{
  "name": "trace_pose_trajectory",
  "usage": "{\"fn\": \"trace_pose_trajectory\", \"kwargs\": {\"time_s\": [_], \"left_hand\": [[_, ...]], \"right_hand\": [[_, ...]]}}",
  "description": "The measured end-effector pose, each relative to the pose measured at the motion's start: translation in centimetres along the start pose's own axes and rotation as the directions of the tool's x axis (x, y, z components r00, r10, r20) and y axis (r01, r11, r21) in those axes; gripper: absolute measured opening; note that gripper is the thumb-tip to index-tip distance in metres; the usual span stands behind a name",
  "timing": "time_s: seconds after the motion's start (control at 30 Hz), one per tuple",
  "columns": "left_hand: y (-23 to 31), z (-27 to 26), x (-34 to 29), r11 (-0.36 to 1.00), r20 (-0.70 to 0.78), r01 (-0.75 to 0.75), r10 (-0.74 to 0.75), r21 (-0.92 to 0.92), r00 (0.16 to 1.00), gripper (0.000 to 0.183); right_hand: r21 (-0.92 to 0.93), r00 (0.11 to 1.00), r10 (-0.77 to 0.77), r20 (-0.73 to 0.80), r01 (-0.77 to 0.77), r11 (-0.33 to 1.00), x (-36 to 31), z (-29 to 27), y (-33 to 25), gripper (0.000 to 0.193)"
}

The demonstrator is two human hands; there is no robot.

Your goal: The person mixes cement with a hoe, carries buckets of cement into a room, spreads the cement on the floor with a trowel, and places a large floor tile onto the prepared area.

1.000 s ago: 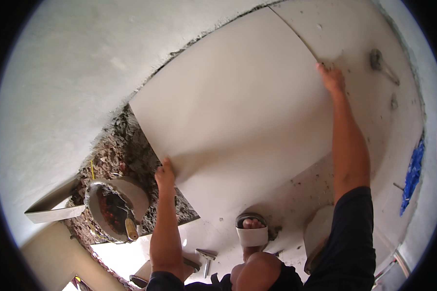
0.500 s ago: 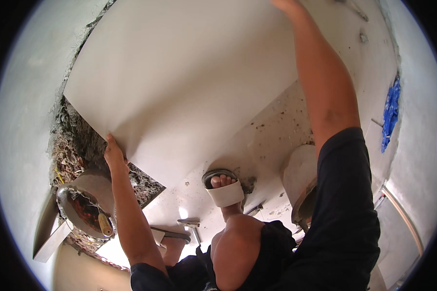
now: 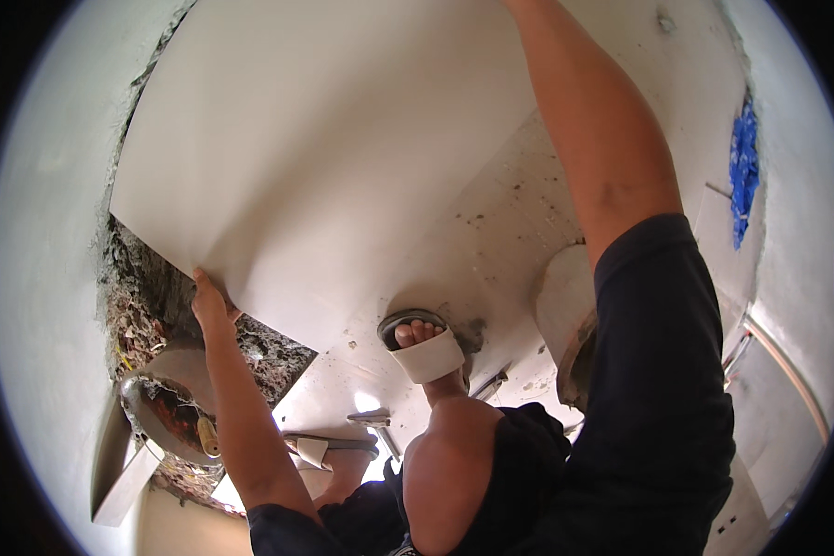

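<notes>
A large white floor tile (image 3: 343,157) fills the upper middle of the view, tilted above the floor. My left hand (image 3: 209,302) grips its lower left edge, fingers curled under the rim, just over a patch of rough grey mortar (image 3: 144,306). My right forearm (image 3: 593,139) reaches up along the tile's right side and leaves the picture at the top edge, so my right hand is hidden.
A metal pan (image 3: 162,419) with a wooden-handled tool lies beside the mortar at lower left, and a tile offcut (image 3: 125,486) lies below it. My sandalled foot (image 3: 424,352) stands on laid tiles. A pale bucket (image 3: 563,320) and a blue rag (image 3: 743,171) are at the right.
The tile has swung closer and higher in view. My left hand stays on its lower left edge. My right hand has slid out past the top of the picture.
</notes>
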State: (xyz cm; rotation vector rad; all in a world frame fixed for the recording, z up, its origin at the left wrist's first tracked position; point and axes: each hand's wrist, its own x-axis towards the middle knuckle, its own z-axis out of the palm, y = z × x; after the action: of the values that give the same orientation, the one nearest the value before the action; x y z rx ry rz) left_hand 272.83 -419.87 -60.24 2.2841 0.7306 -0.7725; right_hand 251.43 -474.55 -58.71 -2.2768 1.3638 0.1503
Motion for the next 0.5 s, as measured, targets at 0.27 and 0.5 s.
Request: {"fn": "trace_pose_trajectory", "kwargs": {"time_s": [0.27,0.5], "left_hand": [[-0.6,-5.4,-1.2,0.789,0.203,-0.453,0.405,0.414,0.892,0.061],[-14.6,-2.9,-9.2,0.955,0.241,-0.172,0.113,0.240,0.964,0.057]], "right_hand": [[0.102,0.965,-0.133,-0.226,0.159,0.982,-9.9,-2.2,10.9,0.078],[0.112,0.965,0.258,-0.048,-0.252,0.961,-14.7,-1.0,13.4,0.058]]}}
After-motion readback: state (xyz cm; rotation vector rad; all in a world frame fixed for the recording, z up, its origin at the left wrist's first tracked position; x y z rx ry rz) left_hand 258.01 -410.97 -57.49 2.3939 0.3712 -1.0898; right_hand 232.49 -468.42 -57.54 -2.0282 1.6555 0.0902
